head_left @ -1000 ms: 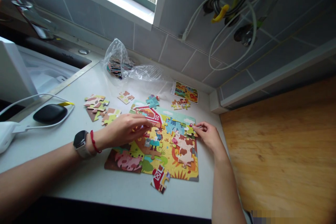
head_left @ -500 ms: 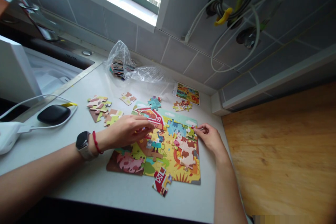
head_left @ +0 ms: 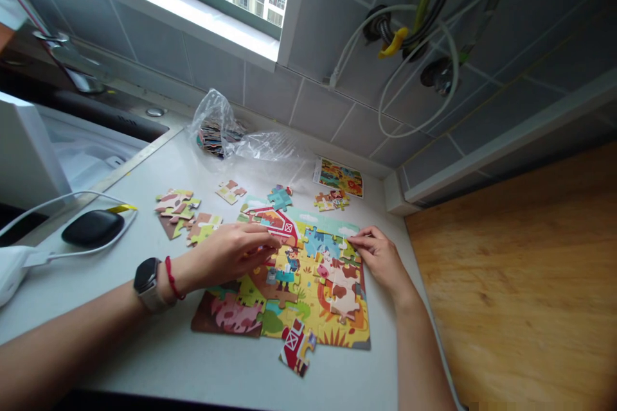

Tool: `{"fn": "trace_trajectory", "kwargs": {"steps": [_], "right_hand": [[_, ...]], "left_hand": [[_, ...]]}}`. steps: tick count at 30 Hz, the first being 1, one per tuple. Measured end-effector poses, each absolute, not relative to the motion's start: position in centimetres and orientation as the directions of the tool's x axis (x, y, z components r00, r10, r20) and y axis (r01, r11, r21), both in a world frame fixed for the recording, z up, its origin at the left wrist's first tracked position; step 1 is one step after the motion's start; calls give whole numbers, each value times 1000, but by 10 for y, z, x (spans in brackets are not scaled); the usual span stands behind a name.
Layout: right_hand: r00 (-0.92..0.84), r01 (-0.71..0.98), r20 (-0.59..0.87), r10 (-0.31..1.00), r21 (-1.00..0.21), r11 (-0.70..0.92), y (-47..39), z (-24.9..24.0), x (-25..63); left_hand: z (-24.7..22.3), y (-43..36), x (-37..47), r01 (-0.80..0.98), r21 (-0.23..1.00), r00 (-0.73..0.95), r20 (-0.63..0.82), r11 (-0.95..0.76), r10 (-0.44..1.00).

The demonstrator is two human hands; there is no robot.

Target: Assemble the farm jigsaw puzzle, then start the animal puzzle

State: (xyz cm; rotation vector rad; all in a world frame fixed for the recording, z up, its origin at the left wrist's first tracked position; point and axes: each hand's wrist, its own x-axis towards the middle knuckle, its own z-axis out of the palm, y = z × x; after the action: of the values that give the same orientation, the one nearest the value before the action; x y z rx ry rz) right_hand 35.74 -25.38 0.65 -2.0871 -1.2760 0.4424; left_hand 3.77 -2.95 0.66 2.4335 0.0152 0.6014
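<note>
A farm jigsaw puzzle point(head_left: 289, 292) lies on the white counter, with several pieces resting loose on top of it. My right hand point(head_left: 380, 260) is at its upper right corner, thumb and forefinger pinched on the edge of a green puzzle piece point(head_left: 350, 250). Beside that piece are a blue animal piece point(head_left: 318, 243) and brown-and-white cow pieces point(head_left: 344, 289). Over the puzzle's left part hovers my left hand point(head_left: 234, 253), its fingers curled together; whatever they may hold is hidden. A red barn piece point(head_left: 295, 343) overlaps the near edge.
Loose pieces point(head_left: 176, 209) lie left of the puzzle, others point(head_left: 332, 200) behind it near a picture card point(head_left: 340, 176). A clear plastic bag point(head_left: 216, 128) holds stacked pieces against the wall. A black device point(head_left: 93, 228) and white cable are at left, beside the sink point(head_left: 144, 128).
The camera view has shifted slightly. The piece at my right fingertips looks lower and flatter against the puzzle. My left hand stays over the puzzle's left part.
</note>
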Motion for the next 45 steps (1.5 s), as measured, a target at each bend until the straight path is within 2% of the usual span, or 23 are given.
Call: {"fn": "trace_trajectory", "kwargs": {"steps": [12,19,25,27,30,35,38,45], "right_hand": [[427,700,61,902,-654,-288,-256,-1,368],[405,704,88,910,-666,-249,-254,-4,370],[460,758,203,865,-597,-263,-246,9,352],[401,776,157,902,-582,-243,-244,18,338],[273,790,-28,962,-564,-240,-245,31,318],[276,833,-145,950,-457,-312,-248,36,303],[252,834,-145,957,-470,-291,-248,34,302],[208,821,-18,978,-541,-185,-246,29,297]], "left_hand": [[7,-28,36,-124,525,872,463,-842,160],[13,-29,37,-126,564,883,439,-816,166],[13,-31,37,-118,590,894,413,-799,173],[13,-30,37,-110,590,897,406,-800,176],[13,-30,37,-107,584,899,403,-805,173],[15,-33,39,-117,546,882,441,-830,166],[17,-35,39,-105,543,887,430,-833,168],[18,-34,37,-110,564,890,422,-819,171]]}}
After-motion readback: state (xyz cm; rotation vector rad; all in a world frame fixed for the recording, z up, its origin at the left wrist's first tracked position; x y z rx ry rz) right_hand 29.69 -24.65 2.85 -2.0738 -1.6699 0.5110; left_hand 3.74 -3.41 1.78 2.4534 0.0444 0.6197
